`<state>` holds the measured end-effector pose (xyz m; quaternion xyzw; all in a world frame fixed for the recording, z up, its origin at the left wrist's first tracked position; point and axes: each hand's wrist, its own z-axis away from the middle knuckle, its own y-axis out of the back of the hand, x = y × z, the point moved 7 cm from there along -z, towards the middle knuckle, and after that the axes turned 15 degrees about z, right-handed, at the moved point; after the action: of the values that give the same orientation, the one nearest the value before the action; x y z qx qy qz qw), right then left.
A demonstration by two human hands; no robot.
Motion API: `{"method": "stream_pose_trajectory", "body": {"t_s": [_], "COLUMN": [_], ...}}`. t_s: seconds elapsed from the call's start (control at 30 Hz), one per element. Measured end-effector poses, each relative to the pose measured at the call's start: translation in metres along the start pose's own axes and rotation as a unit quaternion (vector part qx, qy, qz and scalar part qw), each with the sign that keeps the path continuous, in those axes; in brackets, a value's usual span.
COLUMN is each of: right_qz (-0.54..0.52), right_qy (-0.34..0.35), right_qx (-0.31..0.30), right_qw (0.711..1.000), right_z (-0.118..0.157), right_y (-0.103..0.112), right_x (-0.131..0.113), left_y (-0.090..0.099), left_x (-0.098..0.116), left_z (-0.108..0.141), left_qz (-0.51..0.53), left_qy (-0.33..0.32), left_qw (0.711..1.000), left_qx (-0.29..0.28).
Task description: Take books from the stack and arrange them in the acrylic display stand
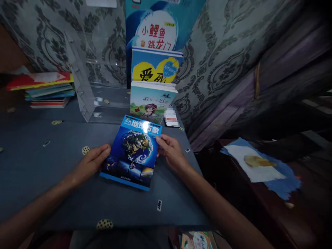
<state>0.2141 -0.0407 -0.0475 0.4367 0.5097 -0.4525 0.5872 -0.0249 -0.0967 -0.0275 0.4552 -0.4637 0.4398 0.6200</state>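
Observation:
A blue book (137, 147) with a picture of the Earth on its cover is held tilted above the grey-blue table (70, 204). My left hand (97, 158) pinches its left edge, thumb on the front. My right hand (169, 148) grips the right edge near the upper corner, thumb on the cover and fingers partly hidden behind it. Just beyond the book stands a clear rack (85, 93). Its right side holds upright books in tiers: a green one (153, 103), a blue and yellow one (157, 67) and a tall teal one (158, 26).
A pile of books (49, 90) lies at the back left. Beside the green book is a small, partly blurred card (171, 117). Patterned curtains hang behind. Off the table's right edge lies a blue and white cloth (261, 166); below the front edge is another book (196, 240).

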Motion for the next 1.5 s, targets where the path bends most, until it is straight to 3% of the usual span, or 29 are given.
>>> {"method": "stream_pose_trajectory", "body": {"t_s": [0.1,0.2,0.27,0.4,0.57,0.7,0.77,0.87,0.97,1.07,1.17,1.3,1.5], "right_qz": [0.029,0.062,0.082,0.116,0.177,0.229,0.300,0.471,0.566,0.583,0.583,0.581,0.578], "right_qy": [-0.031,-0.047,-0.053,-0.055,-0.033,-0.011,0.011,0.072,0.167,0.284,0.337,0.324,0.307], "right_qx": [-0.025,-0.056,-0.071,-0.078,-0.057,-0.037,-0.005,0.084,0.094,-0.018,-0.117,-0.173,-0.149], "right_qw": [0.999,0.995,0.993,0.989,0.982,0.973,0.954,0.875,0.802,0.761,0.730,0.727,0.741], "right_z": [-0.008,-0.016,-0.020,-0.027,-0.035,-0.038,-0.037,-0.031,-0.021,-0.013,-0.009,-0.012,-0.015], "right_y": [-0.005,-0.011,-0.013,-0.012,-0.008,-0.001,0.006,0.011,-0.012,-0.062,-0.101,-0.121,-0.112], "right_x": [0.014,0.021,0.024,0.025,0.026,0.025,0.020,0.003,-0.013,-0.020,-0.020,-0.017,-0.015], "left_y": [0.000,0.004,0.008,0.012,0.004,0.003,0.004,0.005,0.005,0.005,0.005,0.005,0.004], "left_x": [-0.025,-0.027,-0.016,0.004,0.009,-0.002,-0.007,-0.011,-0.012,-0.012,-0.012,-0.015,-0.014], "left_z": [0.001,0.002,-0.002,-0.023,-0.051,-0.057,-0.054,-0.051,-0.051,-0.052,-0.052,-0.053,-0.053], "left_qz": [-0.034,-0.144,-0.247,-0.401,-0.405,-0.407,-0.405,-0.392,-0.383,-0.385,-0.387,-0.391,-0.405], "left_qy": [0.088,0.095,0.044,-0.061,-0.193,-0.226,-0.239,-0.255,-0.254,-0.247,-0.247,-0.245,-0.252], "left_qw": [0.993,0.977,0.962,0.913,0.894,0.885,0.882,0.884,0.888,0.889,0.888,0.887,0.879], "left_qx": [-0.072,-0.123,-0.112,-0.033,-0.006,0.002,0.008,0.008,0.009,0.013,0.016,0.014,0.019]}}
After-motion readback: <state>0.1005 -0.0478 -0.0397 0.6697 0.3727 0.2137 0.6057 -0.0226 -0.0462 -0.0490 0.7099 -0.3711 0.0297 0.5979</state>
